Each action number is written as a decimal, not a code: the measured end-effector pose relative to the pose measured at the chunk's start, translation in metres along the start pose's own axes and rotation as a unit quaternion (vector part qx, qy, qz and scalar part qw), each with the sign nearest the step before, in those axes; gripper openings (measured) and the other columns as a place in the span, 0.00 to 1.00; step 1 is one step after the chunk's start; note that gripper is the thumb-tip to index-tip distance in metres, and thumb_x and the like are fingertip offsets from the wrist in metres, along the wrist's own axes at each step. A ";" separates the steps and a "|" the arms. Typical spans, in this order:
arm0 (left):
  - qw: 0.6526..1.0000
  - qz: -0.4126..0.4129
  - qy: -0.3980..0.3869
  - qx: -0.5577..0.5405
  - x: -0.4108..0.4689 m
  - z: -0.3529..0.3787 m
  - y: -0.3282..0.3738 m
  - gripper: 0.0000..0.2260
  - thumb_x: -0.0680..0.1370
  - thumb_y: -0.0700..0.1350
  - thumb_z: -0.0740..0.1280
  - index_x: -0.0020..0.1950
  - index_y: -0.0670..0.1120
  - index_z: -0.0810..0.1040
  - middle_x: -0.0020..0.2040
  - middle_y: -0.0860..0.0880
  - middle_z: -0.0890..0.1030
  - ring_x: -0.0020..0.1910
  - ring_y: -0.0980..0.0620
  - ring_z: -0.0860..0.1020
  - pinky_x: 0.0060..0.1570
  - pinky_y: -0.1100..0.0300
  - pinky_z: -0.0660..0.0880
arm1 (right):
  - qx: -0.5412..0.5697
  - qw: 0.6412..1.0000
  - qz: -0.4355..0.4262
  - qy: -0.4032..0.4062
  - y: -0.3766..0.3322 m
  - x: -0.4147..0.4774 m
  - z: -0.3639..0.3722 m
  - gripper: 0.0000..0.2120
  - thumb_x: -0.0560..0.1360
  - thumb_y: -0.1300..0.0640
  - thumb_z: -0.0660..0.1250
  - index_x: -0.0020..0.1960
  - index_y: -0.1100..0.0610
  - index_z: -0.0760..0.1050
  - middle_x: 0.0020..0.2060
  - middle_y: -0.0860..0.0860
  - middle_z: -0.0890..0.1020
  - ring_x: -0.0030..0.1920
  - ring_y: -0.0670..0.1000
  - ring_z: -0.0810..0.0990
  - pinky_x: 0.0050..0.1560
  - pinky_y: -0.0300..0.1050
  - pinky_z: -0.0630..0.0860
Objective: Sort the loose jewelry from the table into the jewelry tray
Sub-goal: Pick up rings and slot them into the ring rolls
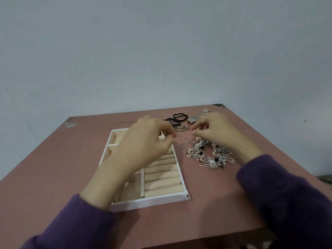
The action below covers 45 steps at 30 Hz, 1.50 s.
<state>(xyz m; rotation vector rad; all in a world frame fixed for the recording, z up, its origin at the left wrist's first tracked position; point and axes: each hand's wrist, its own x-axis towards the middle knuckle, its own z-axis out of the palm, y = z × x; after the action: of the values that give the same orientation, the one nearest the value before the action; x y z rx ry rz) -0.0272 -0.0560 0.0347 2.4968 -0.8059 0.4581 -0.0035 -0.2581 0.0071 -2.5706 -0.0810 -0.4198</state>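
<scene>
Left hand [143,146] and right hand [219,133] curl over thin silver rings [184,145] beside the white padded jewelry tray [149,202]; whether either holds anything is unclear. Best to pinch one ring at a time.

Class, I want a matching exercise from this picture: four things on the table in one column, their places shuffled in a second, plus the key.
1 thin rings
2 brooch pile
3 hair ties
4 jewelry tray

A under the left hand
B beside the right hand's wrist
C between both hands
D near the far table edge

Pairs: 1-C, 2-B, 3-D, 4-A
</scene>
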 end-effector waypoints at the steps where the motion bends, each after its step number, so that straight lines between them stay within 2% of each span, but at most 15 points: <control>1: 1.000 0.000 -0.008 0.011 0.005 0.001 0.003 0.08 0.75 0.45 0.63 0.46 0.54 0.82 0.33 0.62 0.73 0.46 0.56 0.73 0.40 0.66 0.69 | -0.009 1.000 -0.006 -0.012 0.001 0.000 0.002 0.05 0.70 0.53 0.72 0.45 0.51 0.83 0.34 0.46 0.80 0.38 0.43 0.74 0.42 0.37 0.70; 3: 0.999 -0.007 -0.028 0.018 0.014 0.006 0.007 0.08 0.74 0.46 0.63 0.47 0.53 0.82 0.34 0.60 0.74 0.48 0.54 0.75 0.44 0.58 0.72 | -0.031 0.999 -0.017 -0.036 0.003 0.001 0.008 0.11 0.69 0.48 0.72 0.50 0.49 0.82 0.39 0.49 0.78 0.46 0.46 0.70 0.51 0.43 0.69; 6: 0.999 -0.028 -0.040 -0.013 0.024 0.017 0.007 0.08 0.71 0.47 0.63 0.44 0.52 0.83 0.36 0.55 0.79 0.46 0.50 0.78 0.50 0.53 0.74 | -0.044 0.997 -0.040 -0.054 0.004 0.003 0.013 0.13 0.70 0.47 0.70 0.53 0.47 0.81 0.39 0.50 0.75 0.50 0.49 0.66 0.50 0.44 0.65; 9: 0.998 -0.050 -0.040 -0.021 0.029 0.028 0.005 0.08 0.72 0.44 0.64 0.43 0.51 0.83 0.39 0.51 0.82 0.46 0.49 0.78 0.48 0.56 0.74 | -0.029 0.997 -0.055 -0.056 0.005 0.005 0.015 0.08 0.70 0.50 0.70 0.48 0.46 0.83 0.33 0.47 0.76 0.44 0.46 0.70 0.43 0.37 0.64; 12: 0.997 -0.058 -0.043 -0.009 0.032 0.036 0.001 0.08 0.72 0.44 0.64 0.44 0.51 0.83 0.41 0.51 0.82 0.46 0.49 0.77 0.45 0.59 0.72 | -0.010 0.997 -0.048 -0.057 0.002 0.004 0.014 0.06 0.68 0.54 0.71 0.44 0.49 0.84 0.27 0.45 0.75 0.33 0.41 0.73 0.33 0.29 0.63; 14: 0.997 -0.058 -0.048 -0.001 0.035 0.039 -0.002 0.08 0.72 0.44 0.64 0.45 0.51 0.83 0.42 0.52 0.83 0.46 0.49 0.77 0.44 0.59 0.72 | -0.004 0.997 -0.048 -0.055 0.001 0.004 0.013 0.04 0.68 0.56 0.72 0.42 0.50 0.84 0.25 0.44 0.75 0.29 0.38 0.73 0.31 0.26 0.65; 16: 0.997 -0.057 -0.051 0.006 0.037 0.040 -0.004 0.09 0.72 0.44 0.64 0.46 0.51 0.83 0.44 0.52 0.83 0.46 0.50 0.78 0.44 0.61 0.70 | -0.007 0.997 -0.039 -0.059 0.000 0.005 0.014 0.03 0.68 0.56 0.73 0.41 0.52 0.84 0.25 0.43 0.74 0.27 0.36 0.73 0.30 0.25 0.65; 19: 0.997 -0.057 -0.053 0.011 0.039 0.041 -0.005 0.09 0.72 0.43 0.64 0.46 0.51 0.83 0.45 0.51 0.84 0.47 0.50 0.78 0.43 0.63 0.69 | -0.001 0.997 -0.017 -0.071 0.000 0.007 0.015 0.03 0.68 0.56 0.72 0.41 0.54 0.83 0.27 0.44 0.76 0.28 0.37 0.72 0.28 0.28 0.65; 22: 0.997 -0.055 -0.055 0.008 0.041 0.043 -0.006 0.09 0.72 0.42 0.64 0.47 0.51 0.83 0.45 0.51 0.84 0.46 0.50 0.78 0.44 0.62 0.70 | 0.008 0.997 -0.001 -0.081 0.001 0.007 0.016 0.04 0.68 0.55 0.73 0.41 0.55 0.83 0.31 0.49 0.80 0.31 0.40 0.72 0.31 0.33 0.65; 24: 0.997 -0.055 -0.056 0.000 0.041 0.044 -0.007 0.09 0.72 0.43 0.65 0.47 0.51 0.83 0.44 0.52 0.83 0.45 0.51 0.78 0.44 0.62 0.71 | 0.015 0.997 0.008 -0.081 0.001 0.007 0.015 0.03 0.68 0.56 0.73 0.40 0.55 0.83 0.34 0.51 0.83 0.33 0.43 0.76 0.33 0.35 0.69; 29: 0.997 -0.061 -0.054 -0.014 0.041 0.045 -0.008 0.08 0.72 0.43 0.65 0.47 0.51 0.83 0.43 0.51 0.83 0.45 0.51 0.77 0.44 0.63 0.70 | 0.031 0.995 0.027 -0.090 0.001 0.007 0.015 0.02 0.68 0.56 0.73 0.39 0.54 0.83 0.37 0.52 0.85 0.42 0.50 0.82 0.45 0.44 0.78; 36: 0.997 -0.065 -0.046 -0.019 0.041 0.045 -0.008 0.08 0.73 0.44 0.65 0.49 0.51 0.82 0.44 0.51 0.83 0.43 0.52 0.76 0.43 0.63 0.69 | 0.032 0.993 0.040 -0.104 0.000 0.008 0.013 0.06 0.67 0.53 0.73 0.32 0.50 0.80 0.36 0.51 0.85 0.36 0.47 0.79 0.41 0.44 0.74; 38: 0.997 -0.063 -0.046 -0.017 0.041 0.044 -0.008 0.08 0.73 0.44 0.66 0.49 0.51 0.82 0.44 0.51 0.83 0.42 0.53 0.76 0.42 0.63 0.68 | 0.031 0.992 0.039 -0.114 0.000 0.007 0.012 0.07 0.68 0.53 0.73 0.31 0.49 0.79 0.34 0.49 0.83 0.33 0.44 0.75 0.38 0.42 0.70; 42: 0.997 -0.061 -0.049 -0.020 0.042 0.043 -0.008 0.08 0.73 0.43 0.66 0.49 0.50 0.82 0.43 0.51 0.83 0.40 0.53 0.75 0.42 0.62 0.69 | 0.044 0.993 0.035 -0.103 -0.002 0.007 0.012 0.02 0.67 0.54 0.73 0.37 0.50 0.80 0.32 0.44 0.81 0.37 0.42 0.75 0.51 0.46 0.69; 45: 0.997 -0.062 -0.049 -0.017 0.043 0.041 -0.009 0.08 0.73 0.43 0.66 0.50 0.50 0.82 0.44 0.51 0.83 0.40 0.53 0.75 0.42 0.62 0.69 | 0.029 0.996 0.019 -0.078 -0.004 0.006 0.012 0.05 0.66 0.55 0.74 0.34 0.48 0.79 0.29 0.43 0.80 0.41 0.42 0.75 0.58 0.49 0.69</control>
<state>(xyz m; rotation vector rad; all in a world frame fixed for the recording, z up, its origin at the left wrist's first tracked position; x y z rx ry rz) 0.0179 -0.0913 0.0163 2.5354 -0.6856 0.2786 0.0048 -0.2481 0.0012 -2.5384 -0.0982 -0.1996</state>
